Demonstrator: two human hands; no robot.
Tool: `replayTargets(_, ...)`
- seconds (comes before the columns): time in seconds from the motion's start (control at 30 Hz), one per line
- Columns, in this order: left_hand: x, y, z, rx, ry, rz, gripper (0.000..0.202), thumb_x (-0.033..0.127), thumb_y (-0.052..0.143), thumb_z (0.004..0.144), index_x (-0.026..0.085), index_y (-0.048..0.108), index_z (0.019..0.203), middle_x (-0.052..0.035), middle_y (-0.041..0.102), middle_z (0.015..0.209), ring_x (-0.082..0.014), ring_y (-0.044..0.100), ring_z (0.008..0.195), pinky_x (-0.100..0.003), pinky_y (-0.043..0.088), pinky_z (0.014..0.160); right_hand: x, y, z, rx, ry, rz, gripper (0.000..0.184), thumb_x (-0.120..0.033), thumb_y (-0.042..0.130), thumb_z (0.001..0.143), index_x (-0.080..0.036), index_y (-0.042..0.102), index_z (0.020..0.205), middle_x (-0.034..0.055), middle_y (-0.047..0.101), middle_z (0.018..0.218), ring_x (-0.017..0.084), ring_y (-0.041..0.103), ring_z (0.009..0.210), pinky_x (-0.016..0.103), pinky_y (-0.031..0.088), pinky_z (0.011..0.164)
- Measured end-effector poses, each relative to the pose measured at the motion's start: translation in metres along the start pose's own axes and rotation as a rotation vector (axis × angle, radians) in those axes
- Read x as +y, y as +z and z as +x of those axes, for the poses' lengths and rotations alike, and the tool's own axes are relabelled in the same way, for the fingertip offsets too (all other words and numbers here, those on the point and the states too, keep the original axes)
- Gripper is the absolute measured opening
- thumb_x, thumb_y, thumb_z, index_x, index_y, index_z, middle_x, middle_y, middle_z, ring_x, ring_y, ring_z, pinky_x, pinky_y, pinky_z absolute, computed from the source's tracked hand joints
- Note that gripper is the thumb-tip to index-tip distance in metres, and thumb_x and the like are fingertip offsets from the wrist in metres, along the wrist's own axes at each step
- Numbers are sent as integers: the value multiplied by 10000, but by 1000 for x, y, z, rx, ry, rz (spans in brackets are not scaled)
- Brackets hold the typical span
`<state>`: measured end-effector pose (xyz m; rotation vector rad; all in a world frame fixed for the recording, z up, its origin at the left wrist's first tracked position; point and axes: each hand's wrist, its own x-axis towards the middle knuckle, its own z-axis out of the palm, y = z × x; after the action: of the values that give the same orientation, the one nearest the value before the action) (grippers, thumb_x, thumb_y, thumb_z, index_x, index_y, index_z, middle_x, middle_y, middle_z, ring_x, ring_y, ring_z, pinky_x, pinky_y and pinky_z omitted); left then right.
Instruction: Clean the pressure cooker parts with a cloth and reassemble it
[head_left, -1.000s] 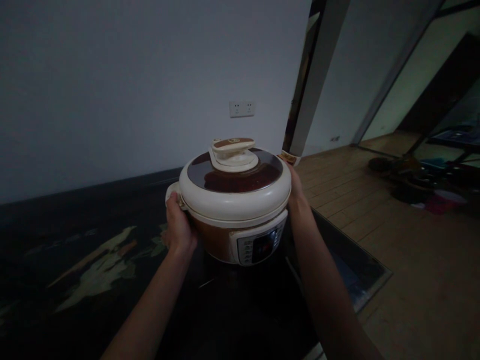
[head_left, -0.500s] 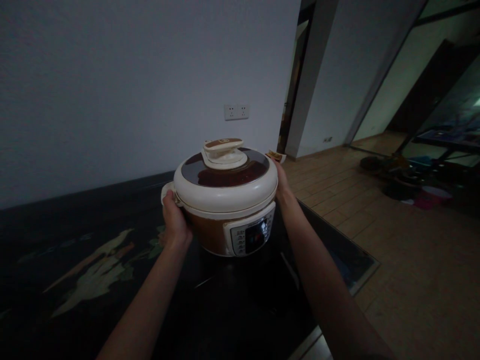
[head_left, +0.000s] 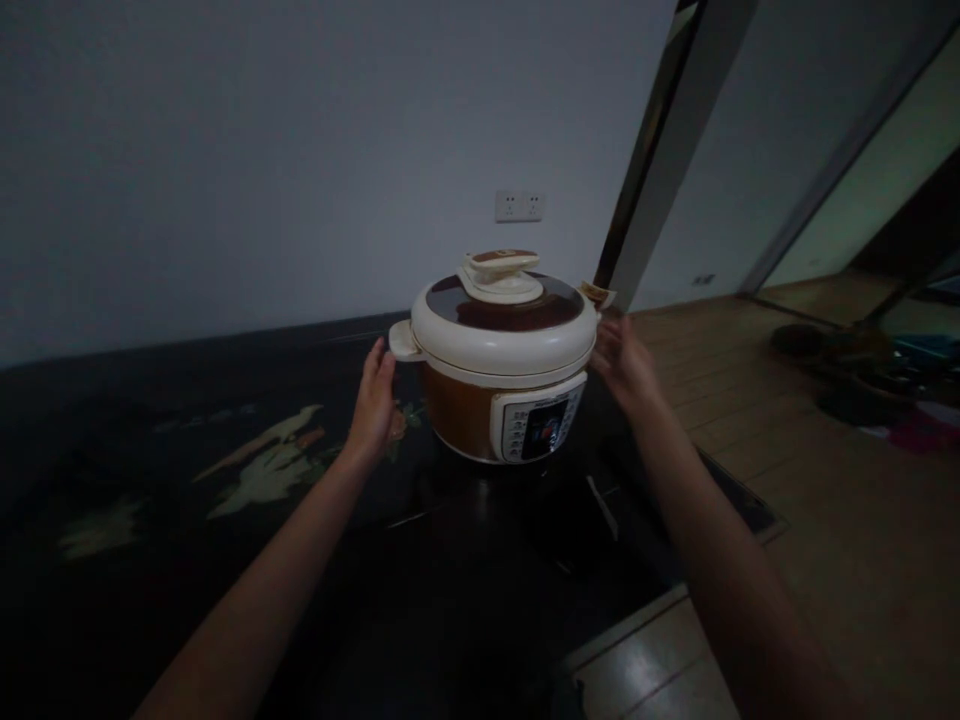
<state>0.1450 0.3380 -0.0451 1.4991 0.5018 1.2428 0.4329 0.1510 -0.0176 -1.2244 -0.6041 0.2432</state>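
Observation:
A white and brown electric pressure cooker [head_left: 459, 410] stands upright on a dark, glossy tabletop [head_left: 450, 590]. Its lid is on, with a raised handle on top, and a control panel faces me. My left hand [head_left: 373, 405] is beside the cooker's left side handle, fingers pointing up and no longer wrapped round it. Close to the right side handle, my right hand [head_left: 626, 360] has its fingers apart and partly curled. Whether its fingertips still touch the cooker I cannot tell.
Behind the cooker rises a pale wall with a double power socket [head_left: 520, 206]. A bird-and-flower picture [head_left: 262, 465] decorates the tabletop on the left. Tiled floor [head_left: 720, 370] lies to the right, with a doorway beyond and a dim clutter of items [head_left: 885, 370] at the far right.
Both hands have loosened from the cooker's side handles and moved outward. The camera view has shifted, so the cooker now appears farther right and slightly higher.

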Motion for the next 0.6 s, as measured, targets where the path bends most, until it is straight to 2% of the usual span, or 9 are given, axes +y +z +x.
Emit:
replayTargets(0.07, -2, -21, -16, -29, 1, 104, 538, 534, 509, 892, 230, 480, 1335, -128, 544, 1386, -270, 499, 1291, -484, 359, 1087, -6, -21, -47, 54, -41, -39, 401, -570, 543, 853, -278, 586, 1124, 57, 639, 1184, 222, 587, 1162, 441, 499, 957)
replayTargets(0.13, -5, -41, -36, -98, -15, 211, 469, 481, 551, 873, 205, 553, 1252, -125, 636, 1260, -273, 582, 1191, -490, 403, 1050, -7, -41, -100, -38, -104, -240, 335, -487, 593, 858, -298, 606, 1134, 47, 630, 1224, 227, 603, 1148, 455, 488, 981)
replayTargets(0.2, -8, -59, -57, -180, -32, 322, 365, 432, 569, 858, 202, 628, 1136, -105, 682, 1174, -274, 625, 1116, -490, 440, 1014, 1, -58, -149, -267, -161, -562, 303, -434, 551, 905, -305, 625, 1169, 64, 637, 1242, 241, 591, 1178, 489, 448, 1031)
replayTargets(0.23, -10, -66, -68, -216, -34, 377, 326, 414, 564, 858, 204, 651, 1091, -97, 691, 1147, -276, 633, 1099, -494, 448, 1003, 8, -64, -168, -400, -237, -700, 315, -414, 542, 914, -318, 619, 1203, 67, 606, 1311, 256, 543, 1247, 513, 411, 1066)
replayTargets(0.3, -12, -76, -88, -277, -23, 484, 285, 380, 546, 865, 211, 675, 1053, -85, 696, 1114, -276, 630, 1092, -501, 447, 1002, 24, -70, -196, -632, -335, -933, 415, -388, 512, 935, -358, 521, 1348, 55, 455, 1486, 291, 365, 1401, 578, 324, 1115)
replayTargets(0.4, -14, -82, -110, -372, 13, 606, 257, 322, 523, 874, 224, 682, 1050, -73, 686, 1110, -258, 621, 1089, -484, 451, 1003, 49, -70, -211, -794, -441, -1201, 524, -409, 513, 935, -409, 380, 1442, 23, 325, 1563, 334, 223, 1454, 652, 294, 1101)
replayTargets(0.5, -14, -79, -124, -460, 53, 677, 260, 275, 502, 881, 232, 674, 1070, -74, 675, 1143, -240, 612, 1103, -463, 461, 997, 65, -66, -208, -788, -501, -1363, 567, -441, 519, 928, -424, 327, 1461, 13, 311, 1565, 354, 216, 1450, 659, 316, 1086)
replayTargets(0.6, -10, -77, -131, -512, 89, 721, 275, 247, 482, 893, 238, 666, 1097, -78, 664, 1173, -237, 603, 1118, -461, 464, 996, 71, -62, -204, -752, -534, -1424, 561, -436, 498, 940, -413, 313, 1469, 17, 310, 1563, 351, 219, 1450, 641, 323, 1091)
